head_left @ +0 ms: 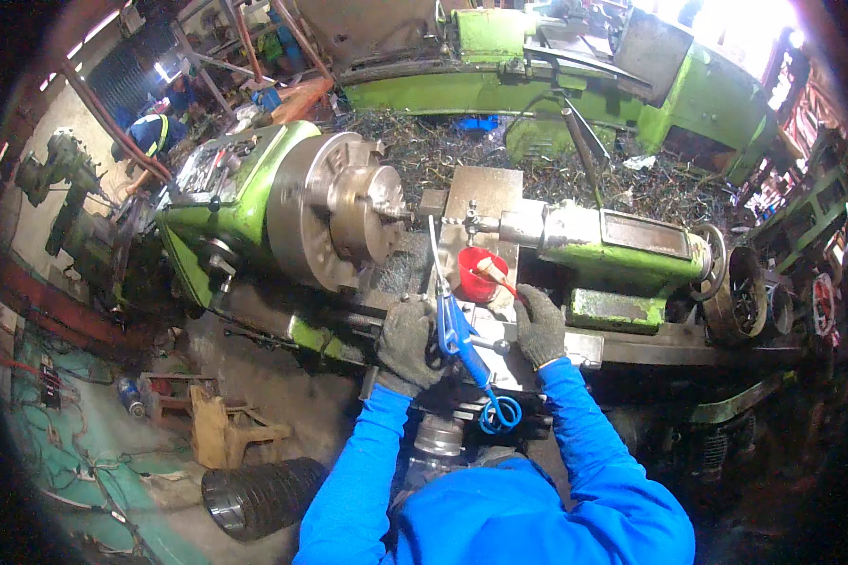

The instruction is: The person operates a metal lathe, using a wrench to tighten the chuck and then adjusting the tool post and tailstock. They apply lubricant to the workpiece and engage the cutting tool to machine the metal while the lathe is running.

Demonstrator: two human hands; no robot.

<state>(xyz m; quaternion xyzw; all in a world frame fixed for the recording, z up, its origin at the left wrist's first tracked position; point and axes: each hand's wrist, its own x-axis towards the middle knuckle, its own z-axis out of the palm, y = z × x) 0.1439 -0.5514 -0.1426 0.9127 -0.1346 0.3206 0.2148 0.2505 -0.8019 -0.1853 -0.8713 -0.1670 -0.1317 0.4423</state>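
My left hand (407,350), in a dark grey work glove, is closed at the lathe's carriage, just left of a blue air blow gun (456,330). What its curled fingers hold is hidden. The blow gun has a long thin nozzle and a coiled blue hose (500,413). My right hand (541,328), gloved alike, has its fingers closed at the handle end of a brush (493,271). The brush's other end rests in a red cup (478,285) on the carriage. A round metal workpiece (366,215) sits in the large lathe chuck (303,212), left of my hands.
The green tailstock (622,264) with its handwheel (713,262) stands to the right. Heaped metal swarf (433,141) lies behind the lathe, before another green machine (415,96). A stool (245,428) and black ribbed cylinder (259,496) are lower left. Another person (155,132) is far left.
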